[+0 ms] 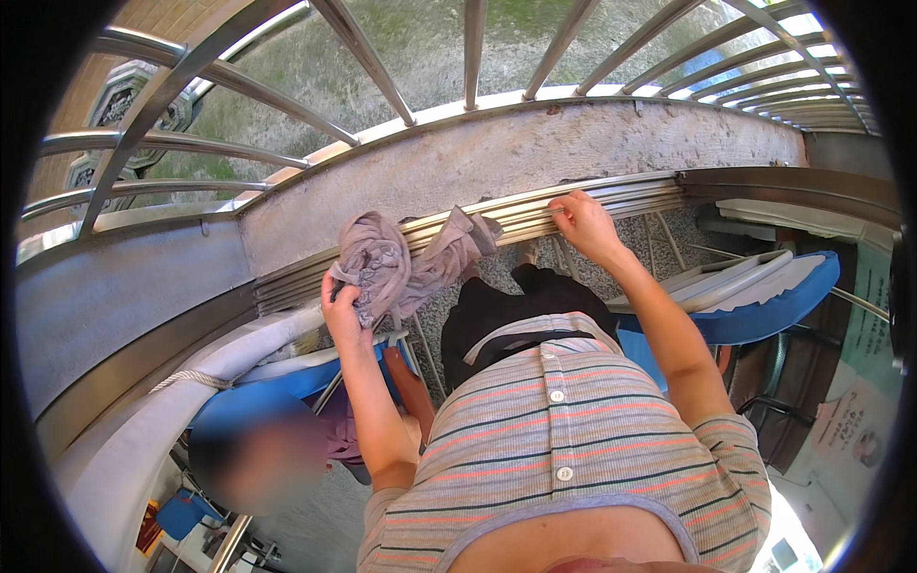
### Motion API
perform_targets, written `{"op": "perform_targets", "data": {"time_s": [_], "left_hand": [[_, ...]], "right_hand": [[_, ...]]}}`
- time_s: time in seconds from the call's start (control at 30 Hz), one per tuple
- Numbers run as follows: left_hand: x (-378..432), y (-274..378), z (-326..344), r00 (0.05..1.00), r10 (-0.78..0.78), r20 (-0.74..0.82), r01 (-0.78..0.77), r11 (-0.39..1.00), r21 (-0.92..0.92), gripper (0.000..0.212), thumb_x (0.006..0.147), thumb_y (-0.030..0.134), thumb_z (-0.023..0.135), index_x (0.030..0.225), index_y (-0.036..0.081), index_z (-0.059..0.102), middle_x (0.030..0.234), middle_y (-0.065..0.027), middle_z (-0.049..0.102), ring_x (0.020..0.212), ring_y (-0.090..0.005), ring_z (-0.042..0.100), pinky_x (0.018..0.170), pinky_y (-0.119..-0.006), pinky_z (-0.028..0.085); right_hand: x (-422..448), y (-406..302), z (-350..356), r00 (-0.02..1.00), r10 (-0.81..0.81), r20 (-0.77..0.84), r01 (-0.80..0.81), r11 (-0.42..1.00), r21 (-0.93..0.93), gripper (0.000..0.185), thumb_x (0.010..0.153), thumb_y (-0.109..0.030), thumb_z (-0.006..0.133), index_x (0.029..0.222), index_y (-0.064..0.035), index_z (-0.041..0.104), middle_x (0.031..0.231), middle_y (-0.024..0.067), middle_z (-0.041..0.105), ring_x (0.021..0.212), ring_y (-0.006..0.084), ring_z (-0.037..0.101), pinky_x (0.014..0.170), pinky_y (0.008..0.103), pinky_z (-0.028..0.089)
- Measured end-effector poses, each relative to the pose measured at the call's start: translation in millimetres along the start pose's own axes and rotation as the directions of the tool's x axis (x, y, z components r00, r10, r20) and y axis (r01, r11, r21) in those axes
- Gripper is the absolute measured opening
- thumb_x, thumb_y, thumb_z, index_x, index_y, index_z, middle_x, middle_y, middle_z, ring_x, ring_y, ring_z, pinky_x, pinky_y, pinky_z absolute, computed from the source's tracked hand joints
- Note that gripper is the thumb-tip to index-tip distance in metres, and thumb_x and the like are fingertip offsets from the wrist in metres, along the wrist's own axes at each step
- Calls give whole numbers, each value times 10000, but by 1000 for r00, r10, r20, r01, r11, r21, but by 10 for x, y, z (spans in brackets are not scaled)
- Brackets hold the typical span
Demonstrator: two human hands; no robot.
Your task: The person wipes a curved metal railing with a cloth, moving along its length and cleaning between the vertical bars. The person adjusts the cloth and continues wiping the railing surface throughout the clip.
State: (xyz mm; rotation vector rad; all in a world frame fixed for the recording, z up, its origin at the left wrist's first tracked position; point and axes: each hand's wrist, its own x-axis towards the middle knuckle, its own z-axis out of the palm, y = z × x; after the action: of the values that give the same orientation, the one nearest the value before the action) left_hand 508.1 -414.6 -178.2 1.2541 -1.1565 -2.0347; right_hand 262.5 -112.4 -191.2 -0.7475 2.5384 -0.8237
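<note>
My left hand (344, 311) grips a bunched grey-mauve cloth (372, 261) at the left of the window track. A twisted length of the same cloth reaches right across the metal sliding-window track (530, 211), its loose end lying over the grooves. On the track, right of the cloth, is my right hand (584, 223). Its fingers are curled, with the tips at the rails; whether something small is pinched between them is unclear. Beyond the track runs a rough concrete sill (458, 157).
Metal security bars (473, 54) rise beyond the sill. At the left hangs a white curtain (236, 344) tied with a rope (190, 379). Blue-edged folded items (766, 308) stand at the right. Behind my left arm is another person (344, 430), head blurred.
</note>
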Motion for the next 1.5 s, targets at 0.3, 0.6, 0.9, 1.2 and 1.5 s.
{"op": "perform_targets", "data": {"time_s": [0.3,0.6,0.9,1.2,1.5], "left_hand": [[-145,-94,145,998,-24,-62,23,1000,-14,471,675,-87,472,1127,23,540,1020,-65,580,893,-166,560,795,-292,475],[-334,148,-23,881,218,-420,-292,949,-121,495,696,-87,486,1177,28,485,1052,-85,556,917,-200,560,817,-312,472],[-828,443,83,715,386,-583,-482,876,-12,460,745,-48,480,1196,47,469,1163,-112,505,1023,-250,510,889,-370,448],[-799,394,-57,700,357,-618,-489,871,-51,476,763,-47,490,1224,63,456,1162,-123,516,1024,-243,523,879,-379,470],[-910,47,1,802,233,-550,-362,922,-136,462,766,-58,492,1218,33,460,1139,-94,519,999,-209,530,880,-331,450]], "right_hand": [[70,-727,561,927,-375,-17,375,925,52,354,737,-197,673,1060,-91,576,917,103,596,903,305,545,782,398,459],[242,-996,715,895,-447,7,444,890,104,194,744,-103,598,932,-95,646,799,108,571,802,316,543,708,403,459],[664,-2100,1696,666,-726,173,726,684,75,207,752,-166,602,948,-125,658,853,69,584,903,256,548,753,378,449],[659,-2116,1745,667,-553,500,728,628,-275,158,770,-227,579,849,-151,692,911,43,627,971,213,527,786,384,403],[513,-1219,1075,766,-511,389,636,686,-353,165,747,-203,584,871,-160,684,842,32,608,897,228,533,736,392,399]]}}
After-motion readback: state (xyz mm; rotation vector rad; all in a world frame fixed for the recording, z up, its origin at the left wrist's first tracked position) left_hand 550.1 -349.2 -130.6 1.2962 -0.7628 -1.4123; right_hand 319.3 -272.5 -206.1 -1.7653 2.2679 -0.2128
